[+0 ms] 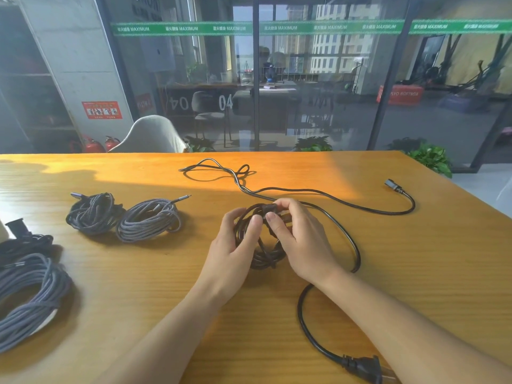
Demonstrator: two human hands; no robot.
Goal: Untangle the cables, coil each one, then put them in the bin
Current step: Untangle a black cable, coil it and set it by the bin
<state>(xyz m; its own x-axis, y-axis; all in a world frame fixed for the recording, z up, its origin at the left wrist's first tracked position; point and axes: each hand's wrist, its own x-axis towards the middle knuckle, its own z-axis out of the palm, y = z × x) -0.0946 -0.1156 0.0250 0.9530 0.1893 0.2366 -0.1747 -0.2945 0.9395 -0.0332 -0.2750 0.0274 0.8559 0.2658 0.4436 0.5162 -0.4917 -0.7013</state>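
Two hands meet over a small black cable coil [260, 245] at the middle of the wooden table [415, 259]: the left hand [235, 245] curls its fingers round the coil's left side, and the right hand [299, 239] pinches the wraps at its top with thumb and fingers. A loose black power cord [357, 245] snakes around the coil, its plug [363, 367] near the table's front edge. Left of the coil lie a dark braided coil [94, 214] and a grey braided coil [149, 224], touching. More grey cable [27, 295] lies at the table's left edge.
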